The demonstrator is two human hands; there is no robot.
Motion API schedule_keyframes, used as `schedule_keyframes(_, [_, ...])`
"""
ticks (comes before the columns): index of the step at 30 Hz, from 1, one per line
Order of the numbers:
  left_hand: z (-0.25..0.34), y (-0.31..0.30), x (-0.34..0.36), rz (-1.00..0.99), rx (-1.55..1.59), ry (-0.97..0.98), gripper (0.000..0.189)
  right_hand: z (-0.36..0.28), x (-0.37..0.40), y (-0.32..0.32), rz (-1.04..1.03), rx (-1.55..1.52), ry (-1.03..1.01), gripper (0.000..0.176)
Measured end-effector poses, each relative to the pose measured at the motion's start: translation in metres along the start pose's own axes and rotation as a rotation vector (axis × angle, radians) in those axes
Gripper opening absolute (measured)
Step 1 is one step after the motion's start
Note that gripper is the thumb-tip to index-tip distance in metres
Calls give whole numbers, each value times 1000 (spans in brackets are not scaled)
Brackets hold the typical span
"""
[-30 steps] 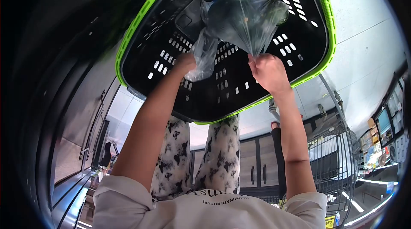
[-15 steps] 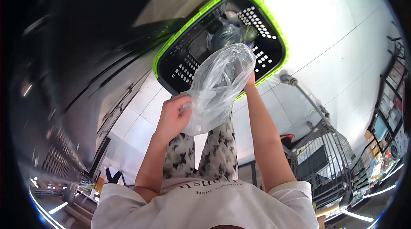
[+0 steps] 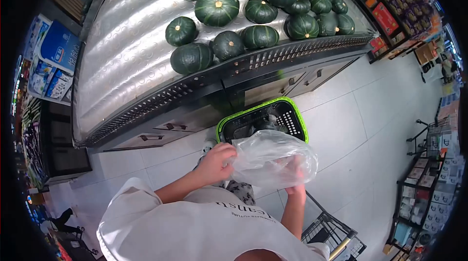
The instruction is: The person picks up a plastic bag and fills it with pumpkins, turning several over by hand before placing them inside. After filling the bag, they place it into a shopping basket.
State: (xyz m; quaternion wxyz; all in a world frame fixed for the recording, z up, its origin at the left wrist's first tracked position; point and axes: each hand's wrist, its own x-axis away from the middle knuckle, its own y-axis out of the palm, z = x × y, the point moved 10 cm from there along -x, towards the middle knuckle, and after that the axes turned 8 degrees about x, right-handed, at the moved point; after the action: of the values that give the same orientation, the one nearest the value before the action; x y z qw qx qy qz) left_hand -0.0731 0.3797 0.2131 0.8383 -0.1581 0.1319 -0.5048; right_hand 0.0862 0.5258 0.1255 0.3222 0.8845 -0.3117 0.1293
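A clear plastic bag (image 3: pixel 263 163) is stretched between my hands in front of my body. My left hand (image 3: pixel 218 163) pinches its gathered left end, with the fingers closed on the film. At the rounded right end, my right hand (image 3: pixel 294 175) grips the bag, its fingers partly blurred by the see-through plastic. Below the bag, a black basket with a bright green rim (image 3: pixel 304 127) stands on the floor. Some bagged items (image 3: pixel 265 123) lie inside it, too covered to name. Beyond it, several dark green squashes (image 3: pixel 217 6) sit on a display stand.
The silvery display surface (image 3: pixel 122 61) has a black perforated edge (image 3: pixel 195 90) above cabinet doors. A shopping cart (image 3: pixel 336 231) stands close on my right. Stocked shelves (image 3: pixel 414 192) line the far right, and blue-and-white packages (image 3: pixel 53 61) are at the left.
My view has lifted from the basket to include the squash display. The bag has come up nearer to me and now lies more sideways, with both hands still at it.
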Motion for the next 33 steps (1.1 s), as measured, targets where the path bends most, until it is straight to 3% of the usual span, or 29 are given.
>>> schedule_keyframes(2, [18,-26,10,108,32,-4,28,-43,14,51,-180,247,-194,102])
schedule_keyframes(8, [52,-107,39,358,-49,105,28,-75,46,177,-481,-103,-269,117])
schedule_keyframes(9, [51,-123,45,403,-26,129,25,-69,39,183,-389,24,-331,116])
schedule_keyframes(10, [52,-142,53,453,7,156,22,-69,33,190,-296,179,-530,88])
schedule_keyframes(12, [50,-180,68,592,-37,211,16,-63,18,210,-38,473,-634,46])
schedule_keyframes(13, [45,-198,75,650,84,206,16,-50,11,217,-37,221,-572,34])
schedule_keyframes(14, [40,-217,80,704,201,199,17,-37,4,226,-34,-37,-509,23])
schedule_keyframes(18, [-9,-299,99,896,964,131,28,-54,-12,278,181,16,-645,20])
schedule_keyframes(20, [-5,-350,105,888,840,210,37,-71,-15,304,245,239,-754,20])
schedule_keyframes(24, [60,-400,110,831,634,480,53,-85,-34,362,182,276,-824,19])
schedule_keyframes(25, [69,-401,100,747,466,411,67,-88,-36,388,47,225,-828,18])
schedule_keyframes(28, [71,-404,69,588,90,216,49,-85,-42,439,-59,451,-863,18])
schedule_keyframes(31, [44,-417,45,458,68,81,27,-101,-50,458,-18,685,-838,18])
schedule_keyframes(32, [43,-425,43,526,100,87,22,-105,-53,457,21,766,-793,18])
schedule_keyframes(33, [52,-431,40,595,130,91,22,-126,-41,461,135,916,-985,20])
